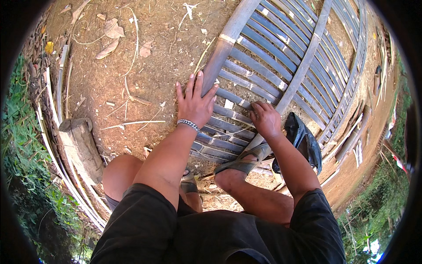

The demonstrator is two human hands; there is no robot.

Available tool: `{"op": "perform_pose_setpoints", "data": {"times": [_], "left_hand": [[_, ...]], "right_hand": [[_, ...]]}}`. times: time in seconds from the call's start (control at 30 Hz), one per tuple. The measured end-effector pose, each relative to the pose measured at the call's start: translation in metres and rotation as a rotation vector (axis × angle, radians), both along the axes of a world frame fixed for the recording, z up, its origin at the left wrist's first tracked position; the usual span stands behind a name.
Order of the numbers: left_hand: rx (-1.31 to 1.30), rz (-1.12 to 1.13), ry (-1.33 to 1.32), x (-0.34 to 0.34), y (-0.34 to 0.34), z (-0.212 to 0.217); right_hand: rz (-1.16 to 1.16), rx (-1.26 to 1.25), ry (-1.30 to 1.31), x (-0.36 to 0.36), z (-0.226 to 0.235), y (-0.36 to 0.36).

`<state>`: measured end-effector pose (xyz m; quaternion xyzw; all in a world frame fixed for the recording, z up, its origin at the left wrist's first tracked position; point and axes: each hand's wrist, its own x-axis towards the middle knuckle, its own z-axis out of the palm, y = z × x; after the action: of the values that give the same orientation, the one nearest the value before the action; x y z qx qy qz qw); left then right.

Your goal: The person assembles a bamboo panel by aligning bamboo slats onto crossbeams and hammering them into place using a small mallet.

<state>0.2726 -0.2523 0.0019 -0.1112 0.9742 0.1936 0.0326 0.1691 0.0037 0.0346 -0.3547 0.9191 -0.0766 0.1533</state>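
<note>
- Bare brown earth point(145, 66), scattered with dry leaves point(110, 37) and thin bamboo slivers point(132, 123), makes up the outdoor work ground; green grass point(22, 132) edges it on the left.
- Lying flat on that ground, a woven bamboo panel point(281, 57) of grey-blue slats crossed by long poles stretches from under the person up to the top right.
- The person's left hand point(194, 103) lies palm down with fingers spread, fingertips touching the thick bamboo pole point(226, 44) at the panel's left edge, apparently pressing the slat ends there to steady them.
- A beaded bracelet point(189, 124) circles that wrist.
- The right hand point(266, 119) is curled, its fingers bent down onto a slat point(231, 112) beside the thinner diagonal crossing pole point(303, 66); whether it pinches the slat or only presses it cannot be told.
- A sandalled foot point(244, 163) rests on the near end of the panel, likely pinning it by weight so the slats do not shift.
- A dark, crumpled bag-like object point(303, 141) lies on the panel just right of the right forearm.
- A short cut log point(81, 147) sits well apart to the left, near a bundle of long bamboo strips point(52, 132) curving along the grass edge.
</note>
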Motion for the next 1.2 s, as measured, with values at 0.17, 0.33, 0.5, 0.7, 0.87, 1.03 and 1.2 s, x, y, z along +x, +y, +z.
{"op": "perform_pose_setpoints", "data": {"times": [0.17, 0.33, 0.5, 0.7, 0.87, 1.03, 1.2], "left_hand": [[-0.002, 0.0, -0.021, -0.001, 0.0, 0.001], [-0.006, 0.003, -0.026, -0.001, 0.0, 0.002], [-0.003, 0.008, -0.013, 0.0, 0.0, 0.001], [0.013, 0.007, -0.015, 0.0, 0.0, 0.002], [0.106, 0.17, 0.153, 0.007, 0.001, -0.008], [0.126, 0.293, 0.249, 0.006, 0.001, -0.011], [0.129, 0.3, 0.265, 0.007, 0.0, -0.014]], "right_hand": [[0.006, -0.015, 0.016, 0.0, 0.001, 0.0], [0.008, -0.028, 0.012, 0.0, 0.002, -0.001], [0.008, -0.04, 0.003, -0.001, 0.0, 0.0], [0.005, -0.022, -0.019, -0.002, 0.0, 0.002], [-0.017, -0.014, -0.02, -0.001, 0.002, 0.0], [-0.087, -0.057, -0.002, 0.001, 0.008, -0.002], [-0.201, -0.189, 0.023, -0.002, 0.019, -0.019]]}}
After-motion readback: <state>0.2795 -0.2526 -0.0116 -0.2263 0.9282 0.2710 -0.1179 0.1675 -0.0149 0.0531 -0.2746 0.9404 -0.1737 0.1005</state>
